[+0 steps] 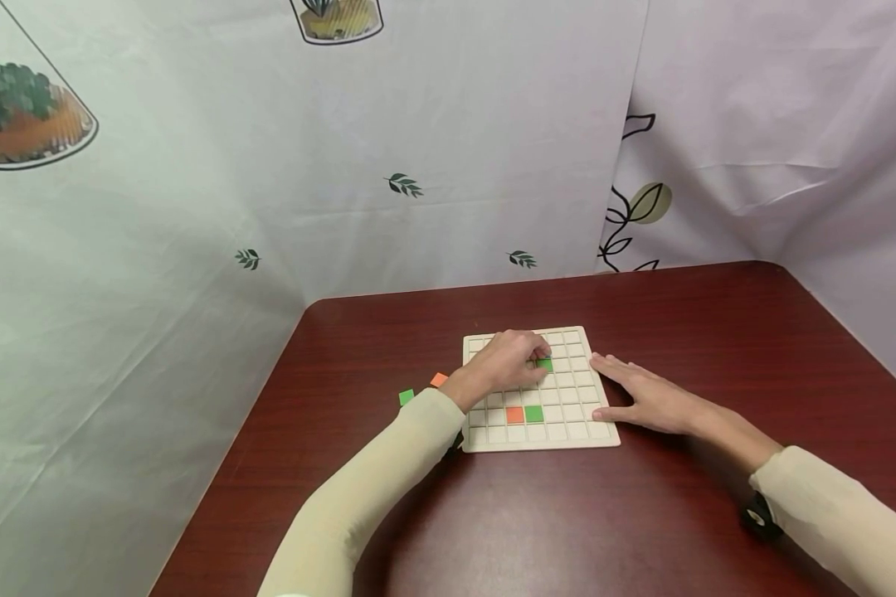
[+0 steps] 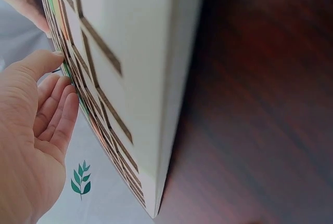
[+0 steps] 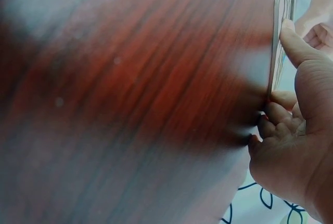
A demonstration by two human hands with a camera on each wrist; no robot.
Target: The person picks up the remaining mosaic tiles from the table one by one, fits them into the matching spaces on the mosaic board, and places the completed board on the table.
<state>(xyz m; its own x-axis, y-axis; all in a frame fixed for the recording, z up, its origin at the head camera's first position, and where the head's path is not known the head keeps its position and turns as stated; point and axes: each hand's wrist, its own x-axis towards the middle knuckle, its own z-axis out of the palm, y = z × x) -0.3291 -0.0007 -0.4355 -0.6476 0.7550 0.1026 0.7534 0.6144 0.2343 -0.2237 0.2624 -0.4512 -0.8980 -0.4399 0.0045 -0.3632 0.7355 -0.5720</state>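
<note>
A cream grid board (image 1: 541, 442) lies on the table, with an orange tile (image 1: 515, 414) and a green tile (image 1: 533, 414) side by side in its near part. My left hand (image 1: 509, 361) reaches over the board, fingers bent down beside another green tile (image 1: 544, 365). In the left wrist view, the left thumb and fingers (image 2: 58, 112) stand apart, tips right at the board's surface. At the board's right edge, my right hand (image 1: 653, 400) is spread, its thumb on the rim and its other fingers extended along the side. The left hand and forearm hide part of the grid.
A loose green tile (image 1: 406, 398) and an orange tile (image 1: 439, 380) lie on the dark red table (image 1: 552, 522), left of the board. Behind the table hangs a white curtain (image 1: 455, 124) printed with plants.
</note>
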